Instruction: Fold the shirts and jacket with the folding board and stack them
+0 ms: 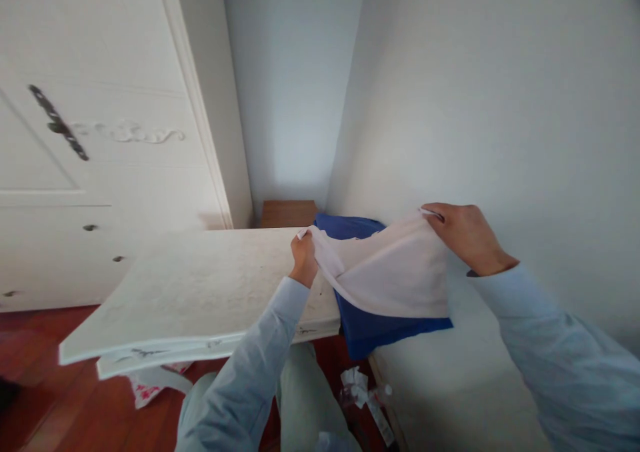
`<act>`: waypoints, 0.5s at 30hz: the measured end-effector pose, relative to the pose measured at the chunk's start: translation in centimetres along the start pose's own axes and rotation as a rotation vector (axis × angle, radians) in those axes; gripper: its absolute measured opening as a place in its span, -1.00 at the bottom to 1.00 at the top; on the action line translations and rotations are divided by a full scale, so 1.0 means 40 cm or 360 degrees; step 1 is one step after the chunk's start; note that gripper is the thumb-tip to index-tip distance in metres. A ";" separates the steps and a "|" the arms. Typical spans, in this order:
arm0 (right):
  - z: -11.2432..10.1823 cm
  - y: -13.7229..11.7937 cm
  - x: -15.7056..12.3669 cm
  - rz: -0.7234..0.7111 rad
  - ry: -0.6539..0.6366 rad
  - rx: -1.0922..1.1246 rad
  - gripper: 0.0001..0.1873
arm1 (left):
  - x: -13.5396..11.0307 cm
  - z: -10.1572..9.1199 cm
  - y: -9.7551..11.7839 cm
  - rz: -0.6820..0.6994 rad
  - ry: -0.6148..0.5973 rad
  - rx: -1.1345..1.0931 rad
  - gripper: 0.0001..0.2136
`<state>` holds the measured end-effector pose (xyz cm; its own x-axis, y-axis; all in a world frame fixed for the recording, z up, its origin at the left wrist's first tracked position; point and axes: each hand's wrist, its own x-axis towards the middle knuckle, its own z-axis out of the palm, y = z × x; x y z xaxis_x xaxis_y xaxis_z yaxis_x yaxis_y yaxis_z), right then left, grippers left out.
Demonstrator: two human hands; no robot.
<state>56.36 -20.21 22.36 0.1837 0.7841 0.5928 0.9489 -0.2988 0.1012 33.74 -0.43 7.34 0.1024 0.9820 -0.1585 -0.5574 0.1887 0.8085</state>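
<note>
My left hand (303, 257) is closed on one corner of a white cloth (395, 275), just over the right end of a white table (200, 292). My right hand (465, 235) pinches the cloth's other upper corner, close to the white wall on the right. The cloth hangs stretched between both hands and sags in the middle. Behind and under it lies a blue cloth (380, 332), draped over the table's right end.
A white wardrobe (100, 145) with dark handles stands at the left. A brown wooden stand (287, 213) sits in the far corner. Crumpled paper and plastic scraps (363, 392) lie on the red wooden floor (55, 405) near my legs.
</note>
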 end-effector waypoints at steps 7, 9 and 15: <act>-0.067 0.081 -0.071 0.0239 0.0045 0.0063 -0.67 | 0.028 0.135 -0.078 -0.0214 -0.0099 0.0002 -0.86; -0.080 0.091 -0.069 0.0285 0.0066 0.0065 -0.68 | 0.057 0.167 -0.090 -0.0252 -0.0114 0.0021 -0.86; -0.104 0.077 -0.049 0.0457 0.0196 0.0000 -0.65 | 0.217 0.257 -0.097 -0.0236 -0.0163 0.0157 -0.87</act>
<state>57.85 -24.93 24.83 0.4120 0.5959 0.6893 0.8627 -0.4987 -0.0845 45.25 7.42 8.64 0.2633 0.9380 -0.2254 -0.4469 0.3257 0.8332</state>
